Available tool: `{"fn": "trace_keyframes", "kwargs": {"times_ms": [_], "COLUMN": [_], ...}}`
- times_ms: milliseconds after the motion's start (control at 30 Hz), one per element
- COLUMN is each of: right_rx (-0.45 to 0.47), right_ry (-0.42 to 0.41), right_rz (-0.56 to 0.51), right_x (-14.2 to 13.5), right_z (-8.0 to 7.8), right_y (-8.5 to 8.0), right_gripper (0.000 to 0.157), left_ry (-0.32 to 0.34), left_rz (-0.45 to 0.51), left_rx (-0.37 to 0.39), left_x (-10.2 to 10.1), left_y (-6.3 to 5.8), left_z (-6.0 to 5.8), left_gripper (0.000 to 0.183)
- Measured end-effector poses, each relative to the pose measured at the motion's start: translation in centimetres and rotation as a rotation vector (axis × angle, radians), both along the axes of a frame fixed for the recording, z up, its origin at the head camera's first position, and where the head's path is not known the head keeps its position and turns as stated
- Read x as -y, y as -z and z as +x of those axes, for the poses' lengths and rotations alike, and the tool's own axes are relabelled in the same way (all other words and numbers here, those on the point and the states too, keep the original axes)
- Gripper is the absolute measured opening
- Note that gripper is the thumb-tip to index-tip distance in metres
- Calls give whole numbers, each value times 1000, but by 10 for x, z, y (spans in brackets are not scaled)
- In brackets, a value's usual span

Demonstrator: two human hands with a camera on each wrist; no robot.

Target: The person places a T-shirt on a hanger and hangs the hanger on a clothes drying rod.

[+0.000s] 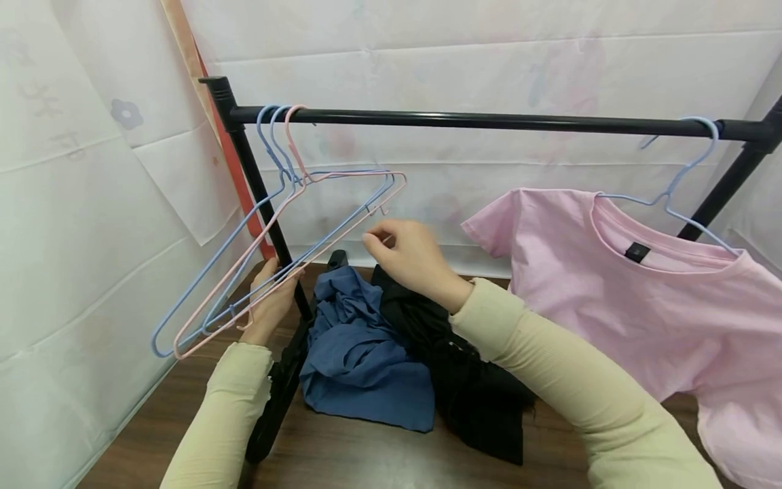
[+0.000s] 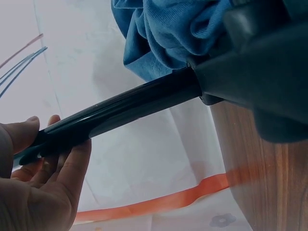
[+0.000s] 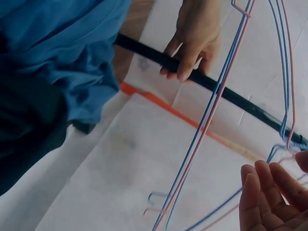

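Observation:
My left hand (image 1: 271, 305) grips the black upright pole (image 2: 125, 108) of a clothes rack, fingers and thumb around it in the left wrist view. In the head view this hand shows partly behind the hangers. Two blue hangers (image 1: 271, 151) and a pink hanger (image 1: 290, 136) hang bare at the left end of the rail (image 1: 489, 121). Near their right corners, my right hand (image 1: 415, 258) hovers with loosely bent fingers and nothing in it. Below it lie a crumpled blue garment (image 1: 366, 360) and a black garment (image 1: 482, 407).
A pink T-shirt (image 1: 568, 265) hangs on another blue hanger (image 1: 675, 183) at the rail's right end. The rack's black foot (image 1: 275, 407) lies along the brown wooden surface (image 1: 342, 455). White sheeting (image 1: 427, 75) covers the back and left, with an orange strip (image 1: 235, 163) behind the pole.

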State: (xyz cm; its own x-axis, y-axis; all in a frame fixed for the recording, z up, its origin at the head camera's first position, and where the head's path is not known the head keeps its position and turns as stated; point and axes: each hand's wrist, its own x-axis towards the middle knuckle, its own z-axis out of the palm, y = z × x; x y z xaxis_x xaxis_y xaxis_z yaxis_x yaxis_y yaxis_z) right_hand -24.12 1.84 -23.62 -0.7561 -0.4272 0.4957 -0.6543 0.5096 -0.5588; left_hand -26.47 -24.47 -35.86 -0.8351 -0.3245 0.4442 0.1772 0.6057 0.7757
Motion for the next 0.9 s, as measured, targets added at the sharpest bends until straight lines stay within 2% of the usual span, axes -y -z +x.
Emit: {"fn": "trace_keyframes", "kwargs": {"times_ms": [133, 300, 467, 700, 900], "right_rx": [19, 118, 200, 258, 322], "right_ry": [-38, -64, -60, -76, -43], "right_rz": [30, 50, -5, -109, -157], "right_x": [26, 54, 75, 94, 107], "right_z": [-2, -3, -1, 3, 6], "right_y": [-4, -10, -14, -15, -18], "right_gripper": [26, 35, 41, 55, 45], "left_ry": [11, 56, 96, 47, 20], "left_rz": [0, -3, 6, -12, -5], "left_rx": [6, -26, -37, -1, -2], "left_x": [-1, -3, -5, -6, -8], "left_y": [-1, -5, -7, -5, -5], "left_z": [1, 5, 6, 2, -1], "left_gripper": [32, 39, 41, 41, 35]}}
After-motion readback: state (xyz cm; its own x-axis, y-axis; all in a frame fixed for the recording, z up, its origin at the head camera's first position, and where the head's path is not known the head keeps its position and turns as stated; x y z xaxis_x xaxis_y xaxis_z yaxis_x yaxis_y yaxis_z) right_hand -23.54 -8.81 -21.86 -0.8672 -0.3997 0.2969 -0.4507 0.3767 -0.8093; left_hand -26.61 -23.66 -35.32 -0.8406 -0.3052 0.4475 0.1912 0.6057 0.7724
